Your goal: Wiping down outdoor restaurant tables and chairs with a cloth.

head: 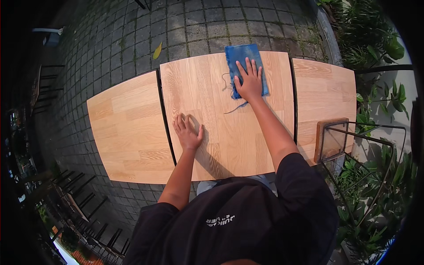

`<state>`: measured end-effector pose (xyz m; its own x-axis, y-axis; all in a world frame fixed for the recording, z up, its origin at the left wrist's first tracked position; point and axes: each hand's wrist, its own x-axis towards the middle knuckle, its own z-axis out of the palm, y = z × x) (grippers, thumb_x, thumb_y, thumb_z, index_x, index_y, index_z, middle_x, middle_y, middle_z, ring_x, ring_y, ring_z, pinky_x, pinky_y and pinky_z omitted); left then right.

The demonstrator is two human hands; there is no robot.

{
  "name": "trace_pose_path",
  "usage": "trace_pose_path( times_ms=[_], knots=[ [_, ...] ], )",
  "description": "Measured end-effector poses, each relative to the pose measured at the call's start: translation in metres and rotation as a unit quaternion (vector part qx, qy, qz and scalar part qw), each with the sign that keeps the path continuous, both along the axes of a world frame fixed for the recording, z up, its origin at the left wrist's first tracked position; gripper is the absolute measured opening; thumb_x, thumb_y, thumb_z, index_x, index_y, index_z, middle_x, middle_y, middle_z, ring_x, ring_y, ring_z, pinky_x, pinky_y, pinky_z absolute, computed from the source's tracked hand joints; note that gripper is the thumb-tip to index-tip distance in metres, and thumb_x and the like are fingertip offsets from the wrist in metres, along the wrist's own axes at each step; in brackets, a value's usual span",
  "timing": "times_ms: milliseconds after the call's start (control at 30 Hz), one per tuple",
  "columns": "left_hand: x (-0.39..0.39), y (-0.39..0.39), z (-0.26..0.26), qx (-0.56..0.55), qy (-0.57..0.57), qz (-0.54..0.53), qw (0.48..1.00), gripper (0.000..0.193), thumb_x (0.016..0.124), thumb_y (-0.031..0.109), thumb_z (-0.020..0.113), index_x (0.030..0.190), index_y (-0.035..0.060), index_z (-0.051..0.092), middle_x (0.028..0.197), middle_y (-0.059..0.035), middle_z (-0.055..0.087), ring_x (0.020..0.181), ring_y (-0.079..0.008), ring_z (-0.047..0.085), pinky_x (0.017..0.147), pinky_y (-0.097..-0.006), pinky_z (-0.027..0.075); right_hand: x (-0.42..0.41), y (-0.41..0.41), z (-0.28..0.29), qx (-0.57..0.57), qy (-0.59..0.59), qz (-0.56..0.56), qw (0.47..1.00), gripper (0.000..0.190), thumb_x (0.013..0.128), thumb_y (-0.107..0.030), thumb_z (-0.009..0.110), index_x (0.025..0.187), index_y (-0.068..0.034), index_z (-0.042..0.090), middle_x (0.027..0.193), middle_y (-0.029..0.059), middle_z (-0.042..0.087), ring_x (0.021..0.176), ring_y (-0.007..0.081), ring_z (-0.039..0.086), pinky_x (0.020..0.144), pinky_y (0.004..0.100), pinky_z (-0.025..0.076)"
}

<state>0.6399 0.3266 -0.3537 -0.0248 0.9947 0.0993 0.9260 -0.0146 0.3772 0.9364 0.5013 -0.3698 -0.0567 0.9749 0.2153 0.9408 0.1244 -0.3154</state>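
Observation:
A folded blue cloth (244, 54) with frayed edges lies at the far edge of the middle wood-grain tabletop (212, 132), and its far end sticks out past that edge. My right hand (250, 82) is flat on the cloth with its fingers spread, pressing rather than gripping. Loose threads (237, 107) trail from the cloth's near end onto the wood. My left hand (188, 134) rests at the left of the same tabletop, palm down and empty. Its fingers are bent and the thumb stands apart.
Wood-grain tabletops adjoin on the left (132, 132) and right (324, 86), separated by dark gaps. An upturned stool (333, 140) with metal legs sits on the right one. Plants (381, 172) grow beyond it. Paving (202, 29) with a yellow leaf (157, 50) surrounds the tables.

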Motion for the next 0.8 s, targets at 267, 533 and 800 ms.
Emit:
trace_pose_path(
  times_ms=[267, 533, 800],
  knots=[
    [0.005, 0.003, 0.003, -0.013, 0.012, 0.003, 1.000, 0.074, 0.087, 0.044, 0.069, 0.146, 0.0056, 0.046, 0.153, -0.0243, 0.038, 0.151, -0.0448, 0.025, 0.125, -0.0609, 0.015, 0.124, -0.039, -0.014, -0.012, -0.052, -0.136, 0.989, 0.062, 0.101, -0.036, 0.056, 0.161, -0.029, 0.042, 0.171, 0.0123, 0.028, 0.159, 0.0363, 0.022, 0.127, 0.0597, 0.012],
    [-0.005, -0.005, -0.007, 0.023, -0.067, 0.020, 0.997, 0.059, 0.100, 0.029, 0.049, 0.150, -0.0015, 0.044, 0.156, -0.0263, 0.037, 0.151, -0.0425, 0.028, 0.127, -0.0593, 0.013, -0.118, -0.043, -0.005, -0.018, 0.007, -0.041, 0.999, 0.064, 0.101, -0.040, 0.051, 0.161, -0.023, 0.042, 0.173, 0.0174, 0.022, 0.160, 0.0405, 0.013, 0.127, 0.0622, 0.004],
    [-0.014, -0.006, -0.019, 0.109, -0.200, 0.063, 0.972, 0.058, 0.103, 0.023, 0.046, 0.153, -0.0047, 0.038, 0.157, -0.0275, 0.038, 0.149, -0.0437, 0.033, 0.127, -0.0515, 0.020, -0.245, -0.072, 0.005, -0.026, 0.110, 0.099, 0.989, 0.064, 0.097, -0.040, 0.058, 0.158, -0.021, 0.047, 0.172, 0.0181, 0.022, 0.160, 0.0380, 0.013, 0.128, 0.0612, 0.003]
  ],
)
